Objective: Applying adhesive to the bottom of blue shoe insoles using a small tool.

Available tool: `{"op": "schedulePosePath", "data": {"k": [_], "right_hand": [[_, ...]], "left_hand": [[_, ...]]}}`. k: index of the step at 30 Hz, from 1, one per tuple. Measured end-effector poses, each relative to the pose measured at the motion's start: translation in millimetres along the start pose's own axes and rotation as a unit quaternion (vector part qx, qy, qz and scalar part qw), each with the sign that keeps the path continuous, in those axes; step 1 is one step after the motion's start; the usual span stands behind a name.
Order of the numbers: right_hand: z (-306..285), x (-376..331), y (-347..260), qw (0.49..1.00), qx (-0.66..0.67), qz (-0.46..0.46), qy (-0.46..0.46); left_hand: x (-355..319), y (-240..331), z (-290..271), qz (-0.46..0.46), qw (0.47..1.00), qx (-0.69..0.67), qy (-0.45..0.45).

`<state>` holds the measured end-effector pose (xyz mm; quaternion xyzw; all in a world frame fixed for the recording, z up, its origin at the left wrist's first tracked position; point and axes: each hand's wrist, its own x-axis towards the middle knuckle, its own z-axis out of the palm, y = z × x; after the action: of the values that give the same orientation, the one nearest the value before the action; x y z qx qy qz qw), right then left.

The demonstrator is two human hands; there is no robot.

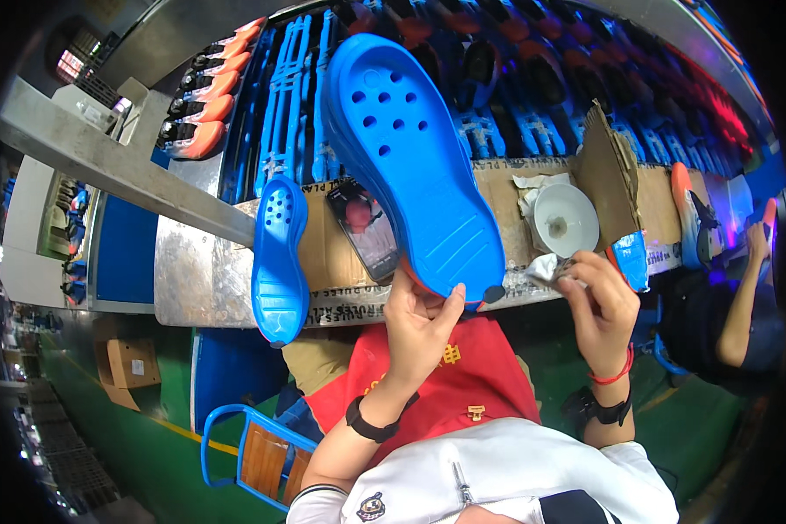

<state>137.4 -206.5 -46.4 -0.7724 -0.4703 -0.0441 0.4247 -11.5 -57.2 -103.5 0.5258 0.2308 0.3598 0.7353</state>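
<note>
Over the workbench's (201,272) near edge, a blue shoe sole (428,196) is pinched firmly by the left hand (419,325), a whitish wad (543,266) by the right hand (601,306); wiping is probably prepared, so steady holding is needed.

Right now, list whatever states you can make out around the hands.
Larger blue sole: raised, gripped by left hand
Smaller blue sole: holed face up
Phone: screen lit
White bowl: upright, uncovered
White wad: crumpled, pinched in right hand
Cardboard flap: standing

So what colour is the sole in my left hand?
The sole is bright blue, clearest in the head view.
</note>
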Motion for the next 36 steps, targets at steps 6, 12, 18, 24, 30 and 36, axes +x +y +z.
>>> {"op": "schedulePosePath", "data": {"k": [6, 12, 18, 24, 30, 36], "right_hand": [[19.7, -0.7, -12.1, 0.998, 0.018, -0.058, -0.021], [27.8, 0.4, -13.9, 0.992, -0.038, -0.113, -0.038], [33.0, -0.5, -16.6, 0.992, -0.024, -0.109, -0.059], [34.8, 0.2, -16.2, 0.994, -0.011, -0.099, -0.045], [35.0, -1.6, -15.0, 0.995, -0.034, -0.087, -0.037], [32.5, -2.9, -14.3, 0.995, -0.059, -0.081, -0.024]], "left_hand": [[-3.7, 7.2, 3.3, 0.042, 0.995, 0.073, 0.048], [-7.3, 7.9, 2.9, 0.062, 0.991, 0.104, 0.057], [-9.0, 5.1, 1.8, 0.085, 0.984, 0.146, 0.048], [-9.6, 5.4, 1.2, 0.096, 0.979, 0.177, 0.036], [-11.1, 7.1, 4.0, 0.095, 0.979, 0.176, 0.038], [-12.6, 8.4, 7.3, 0.076, 0.983, 0.163, 0.037]]}}
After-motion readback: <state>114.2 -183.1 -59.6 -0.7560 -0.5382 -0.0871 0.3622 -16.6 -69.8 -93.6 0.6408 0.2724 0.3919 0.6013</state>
